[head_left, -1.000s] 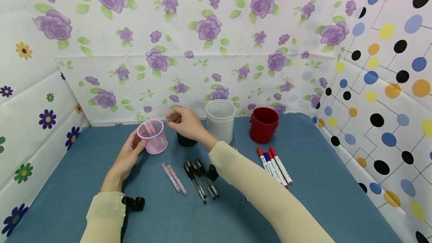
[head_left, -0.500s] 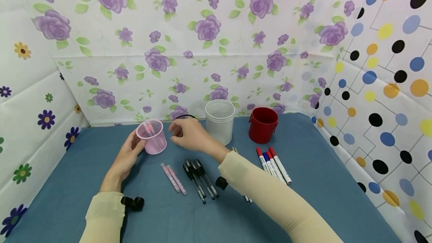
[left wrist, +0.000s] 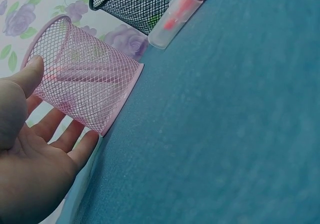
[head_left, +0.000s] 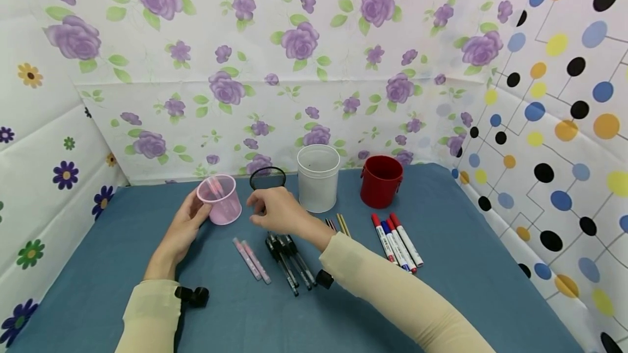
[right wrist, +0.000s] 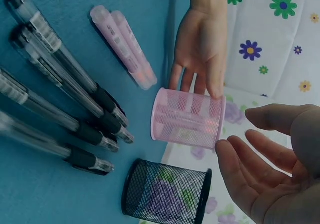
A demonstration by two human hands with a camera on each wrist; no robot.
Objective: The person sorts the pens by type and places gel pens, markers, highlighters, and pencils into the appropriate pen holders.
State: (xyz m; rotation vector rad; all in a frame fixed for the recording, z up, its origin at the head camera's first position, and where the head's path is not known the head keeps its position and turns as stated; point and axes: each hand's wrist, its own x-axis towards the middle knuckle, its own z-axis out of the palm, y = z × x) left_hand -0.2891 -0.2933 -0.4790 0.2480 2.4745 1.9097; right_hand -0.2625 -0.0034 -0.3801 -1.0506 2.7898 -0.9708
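Note:
My left hand (head_left: 183,230) holds a pink mesh pen cup (head_left: 228,210) by its side, thumb at the near side and fingers around the far side. Pink highlighters (head_left: 215,186) stand inside the cup, visible through its mesh in the left wrist view. Empty and loosely bent, my right hand (head_left: 281,209) hovers in front of a black mesh pen cup (head_left: 267,180), hiding its lower part. Two more pink highlighters (head_left: 251,260) lie side by side on the blue cloth. Just right of them lie several black gel pens (head_left: 290,261), below my right hand.
A white cup (head_left: 318,185) and a red cup (head_left: 381,183) with side handles stand along the back. Red and blue capped markers (head_left: 397,243) lie in front of the red one. Thin gold and dark sticks (head_left: 343,224) are partly covered by my right forearm.
My right hand has drawn back from over the black mesh cup, toward me and slightly right, uncovering the cup's rim. My left hand and the pink cup have stayed put.

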